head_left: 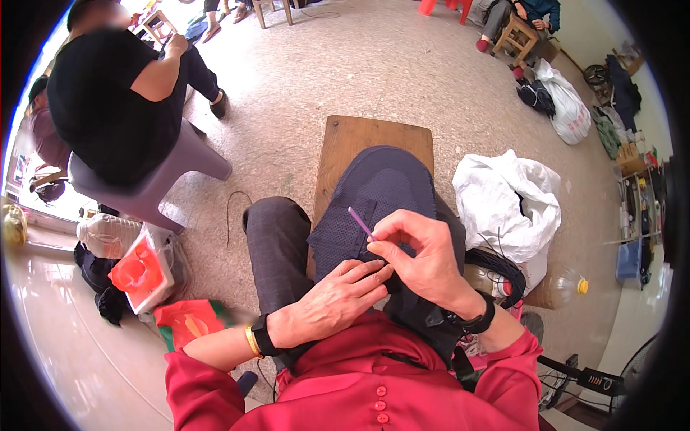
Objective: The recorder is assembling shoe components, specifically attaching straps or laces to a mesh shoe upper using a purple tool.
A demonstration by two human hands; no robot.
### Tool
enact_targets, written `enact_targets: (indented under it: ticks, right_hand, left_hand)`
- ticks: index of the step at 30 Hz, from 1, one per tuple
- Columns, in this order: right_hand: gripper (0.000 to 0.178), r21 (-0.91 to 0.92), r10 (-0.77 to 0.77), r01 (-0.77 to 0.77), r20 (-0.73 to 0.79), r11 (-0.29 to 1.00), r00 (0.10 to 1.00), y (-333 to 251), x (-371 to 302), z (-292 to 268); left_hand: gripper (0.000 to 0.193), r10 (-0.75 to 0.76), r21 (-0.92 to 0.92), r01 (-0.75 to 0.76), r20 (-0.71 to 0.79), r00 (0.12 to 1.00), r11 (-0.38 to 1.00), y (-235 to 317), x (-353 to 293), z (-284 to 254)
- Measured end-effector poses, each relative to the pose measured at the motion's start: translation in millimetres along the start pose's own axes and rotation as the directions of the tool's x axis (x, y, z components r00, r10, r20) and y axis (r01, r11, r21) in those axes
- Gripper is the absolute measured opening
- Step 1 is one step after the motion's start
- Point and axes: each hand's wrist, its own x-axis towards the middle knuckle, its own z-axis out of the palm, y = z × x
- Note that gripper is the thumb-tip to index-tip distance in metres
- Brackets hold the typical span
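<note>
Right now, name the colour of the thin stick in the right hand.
The thin stick in the right hand is purple, best seen in the head view.

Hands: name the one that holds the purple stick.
The right hand, pinching the purple stick; the left hand has no stick, its fingertips at the dark mesh piece.

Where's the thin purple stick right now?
In the head view, the thin purple stick is just right of centre, pinched in the right hand, over the dark blue mesh fabric.

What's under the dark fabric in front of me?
A brown wooden board shows beyond the dark fabric, seemingly running beneath; whatever the fabric covers can't be seen.
</note>
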Motion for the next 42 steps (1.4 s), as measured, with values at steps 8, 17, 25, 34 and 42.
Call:
enact_targets:
  ticks: [8, 17, 25, 34, 42]
  right_hand:
    - [0.004, -0.175, 0.098, -0.084, 0.071, 0.981, 0.993, -7, -13, -21]
    - [0.004, -0.303, 0.195, -0.172, 0.05, 0.937, 0.979, 0, -40, -26]
    - [0.004, -0.286, 0.228, -0.215, 0.011, 0.934, 0.974, -1, -42, -21]
    - [0.006, -0.326, 0.207, -0.187, 0.028, 0.927, 0.978, -6, -40, -17]
    - [0.006, -0.306, 0.203, -0.18, 0.044, 0.935, 0.978, -6, -40, -15]
  left_hand:
    - [0.027, -0.09, -0.116, 0.058, -0.297, 0.95, 0.992, 1, -11, -2]
    - [0.03, -0.345, -0.171, 0.3, -0.47, 0.813, 0.939, -8, -14, -6]
    - [0.03, -0.388, -0.234, 0.311, -0.482, 0.786, 0.921, -19, -5, -2]
    - [0.031, -0.379, -0.267, 0.28, -0.484, 0.788, 0.922, -24, -5, -2]
    - [0.03, -0.382, -0.281, 0.274, -0.484, 0.787, 0.92, -26, -6, 2]
